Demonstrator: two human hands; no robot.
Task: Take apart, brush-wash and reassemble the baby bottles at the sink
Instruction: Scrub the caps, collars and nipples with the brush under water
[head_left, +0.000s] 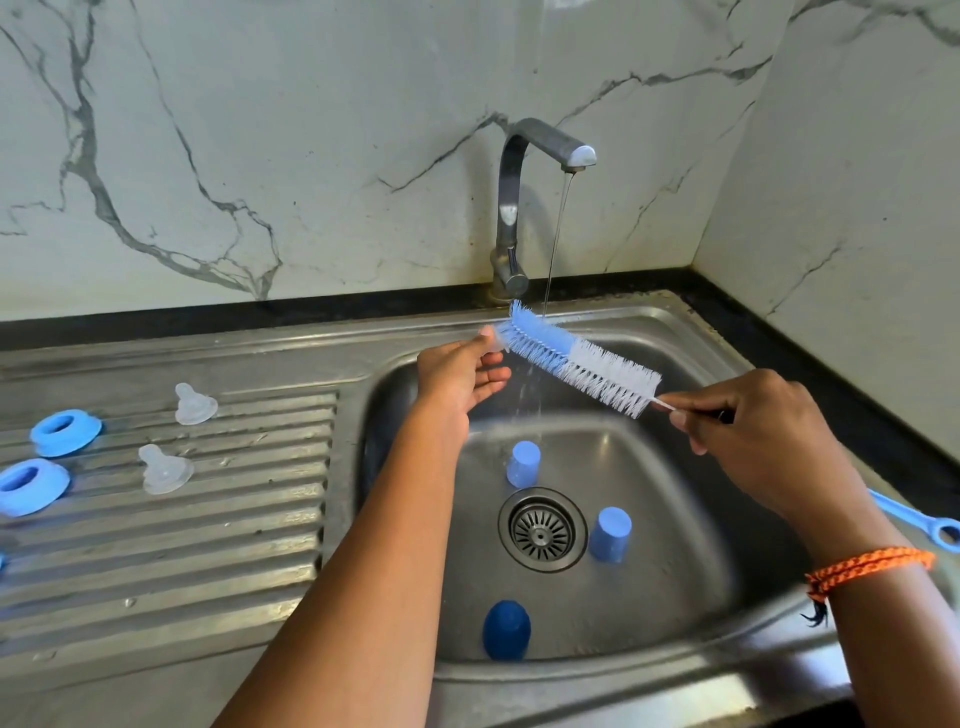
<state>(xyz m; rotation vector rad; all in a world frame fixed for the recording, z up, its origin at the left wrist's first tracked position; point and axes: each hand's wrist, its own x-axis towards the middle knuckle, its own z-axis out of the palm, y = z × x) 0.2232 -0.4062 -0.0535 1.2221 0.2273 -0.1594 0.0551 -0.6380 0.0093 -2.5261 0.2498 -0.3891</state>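
Note:
My right hand (753, 421) pinches the wire stem of a blue-and-white bottle brush (576, 358) held over the sink basin (691, 571). My left hand (462, 379) pinches a small clear teat (496, 338) against the brush's blue tip. A thin stream of water runs from the tap (524, 208) just behind the brush. Three blue caps stand upside down in the basin: one (523, 464) above the drain, one (610, 534) to its right, a darker one (506, 630) near the front. Two clear teats (193, 404) (163, 470) and two blue screw rings (66, 432) (31, 486) lie on the drainboard.
The ribbed steel drainboard (208, 545) stretches to the left of the basin. A blue handle with a ring end (919, 522) lies on the right rim. Marble walls close off the back and right. The round drain (542, 530) sits mid-basin.

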